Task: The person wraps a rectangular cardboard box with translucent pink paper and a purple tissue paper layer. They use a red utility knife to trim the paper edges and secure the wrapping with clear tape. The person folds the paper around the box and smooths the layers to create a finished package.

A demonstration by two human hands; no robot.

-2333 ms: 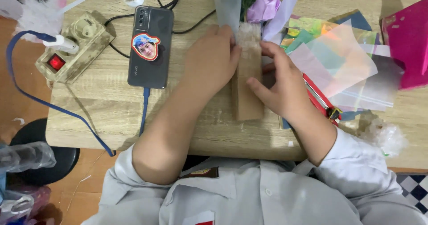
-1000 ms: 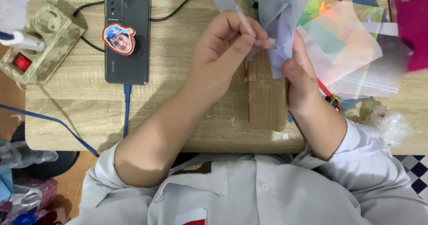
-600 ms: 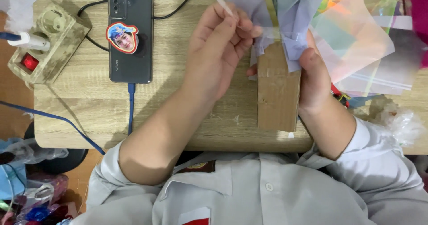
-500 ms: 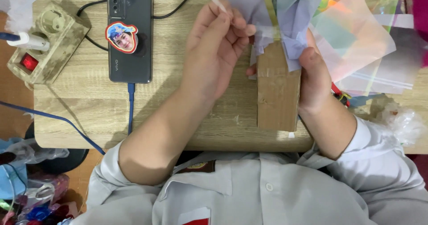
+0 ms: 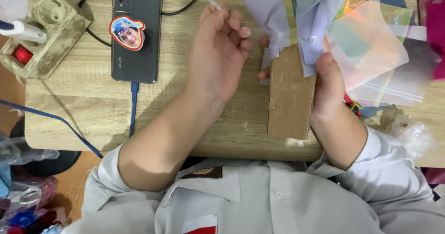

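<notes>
My left hand (image 5: 217,53) is raised over the wooden table (image 5: 83,113), its fingertips pinching a thin clear strip of tape (image 5: 212,2) that points up and left. My right hand (image 5: 327,83) grips the right edge of a brown cardboard piece (image 5: 289,95), which rests on the table near the front edge. Pale lavender wrapping paper (image 5: 303,16) fans out from the top of the cardboard, and the right thumb presses against it. The two hands are a short gap apart.
A dark phone (image 5: 136,30) with a round sticker lies at the left, plugged into a blue cable (image 5: 133,108). A worn power strip (image 5: 39,34) with a red switch sits at the far left. Iridescent cellophane sheets (image 5: 371,48), pink paper (image 5: 433,25) and crumpled plastic (image 5: 412,134) crowd the right.
My left hand lifted off the cardboard and drew away to the upper left with the clear strip. The lavender paper now stands up above the cardboard, held by my right hand.
</notes>
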